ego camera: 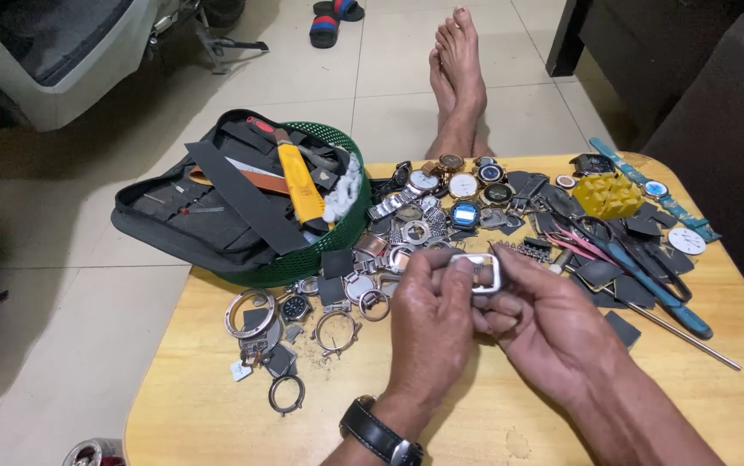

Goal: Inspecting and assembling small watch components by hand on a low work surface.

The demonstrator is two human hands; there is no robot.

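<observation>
While both hands pinch a rectangular silver watch case (482, 273) above the wooden bench (217, 388), left hand (431, 324) steadying and right hand (545, 321) gripping, inspection seems underway, demanding fine fingertip control next.

A small silver watch case (484, 273), rectangular with rounded corners and an open middle, sits pinched between the fingertips of both hands. The left hand (431, 332) grips its left edge from above, thumb and forefinger curled over it; the right hand (545, 326) holds its right side. The case is held tilted, just above the wooden desk (734, 406), close to the scattered watch parts.
</observation>
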